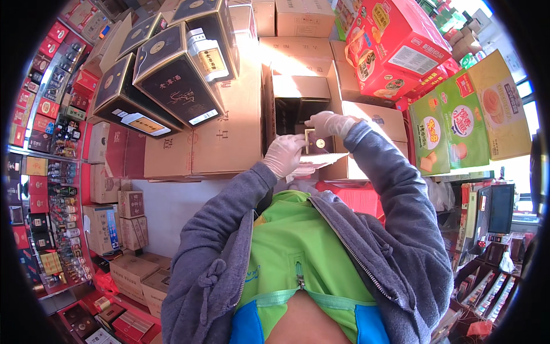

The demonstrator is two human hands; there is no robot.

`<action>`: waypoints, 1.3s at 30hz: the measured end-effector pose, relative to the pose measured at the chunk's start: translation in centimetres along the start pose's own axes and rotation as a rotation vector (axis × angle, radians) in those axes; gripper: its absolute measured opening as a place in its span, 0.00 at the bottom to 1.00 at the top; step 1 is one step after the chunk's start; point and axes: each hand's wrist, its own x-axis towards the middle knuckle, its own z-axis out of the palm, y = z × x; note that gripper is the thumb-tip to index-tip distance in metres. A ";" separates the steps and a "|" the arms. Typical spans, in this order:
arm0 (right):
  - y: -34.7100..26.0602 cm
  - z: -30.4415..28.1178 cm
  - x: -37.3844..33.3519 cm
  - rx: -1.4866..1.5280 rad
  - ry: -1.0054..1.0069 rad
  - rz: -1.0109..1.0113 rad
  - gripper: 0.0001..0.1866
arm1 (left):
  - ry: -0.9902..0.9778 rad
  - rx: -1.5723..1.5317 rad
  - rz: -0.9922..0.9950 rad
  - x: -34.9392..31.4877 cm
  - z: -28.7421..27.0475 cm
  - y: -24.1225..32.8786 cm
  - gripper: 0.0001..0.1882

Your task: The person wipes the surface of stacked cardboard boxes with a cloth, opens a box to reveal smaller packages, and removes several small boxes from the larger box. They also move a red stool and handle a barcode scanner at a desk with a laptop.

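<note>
An opened brown cardboard carton point(338, 168) stands in front of me, with dark boxes point(298, 110) inside it. At its near end is a dark box with gold edging and a round gold emblem point(327, 144). My left hand point(285, 155), in a thin translucent glove, has its fingers bent against that box's left edge. From the far side, my right hand point(332, 124), gloved the same way, curls its fingers down at the box's top edge. The fingertips of both hands are partly hidden. A pale carton flap point(321, 164) sticks out toward me below the hands.
Several black gift boxes point(172, 77) stand on a closed carton point(226, 129) to the left. Red packages point(395, 49) and a green carton point(458, 123) are stacked at the right. Shelves of bottles and boxes point(51, 160) line the far left. More cartons point(134, 275) sit low at the left.
</note>
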 end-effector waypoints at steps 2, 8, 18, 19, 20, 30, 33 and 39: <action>-0.1 2.0 0.8 -0.016 -0.062 0.051 0.25 | -0.176 -0.022 -0.154 -0.6 0.4 -0.5 0.12; 1.2 7.7 3.0 -0.168 -0.084 0.137 0.31 | -0.390 0.053 -0.152 -1.9 0.9 -0.2 0.10; -0.3 8.5 3.5 -0.076 -0.096 0.337 0.51 | -0.510 0.285 0.180 -4.2 3.8 -2.5 0.15; -0.2 8.2 3.5 -0.068 -0.057 0.326 0.60 | -0.505 0.249 0.187 -4.2 3.8 -2.6 0.15; -0.2 8.0 3.6 -0.037 -0.011 0.337 0.72 | -0.510 0.218 0.185 -4.2 3.8 -2.6 0.15; -0.2 8.1 3.7 -0.158 0.058 0.293 0.75 | -0.506 0.259 0.202 -4.6 3.0 -2.3 0.15; -0.4 8.5 4.2 -0.111 0.040 0.342 0.77 | -0.493 0.264 0.170 -4.6 3.2 -2.4 0.14; 0.5 9.3 4.2 -0.114 0.121 0.230 0.78 | -0.444 0.363 0.125 -4.7 4.0 -2.6 0.11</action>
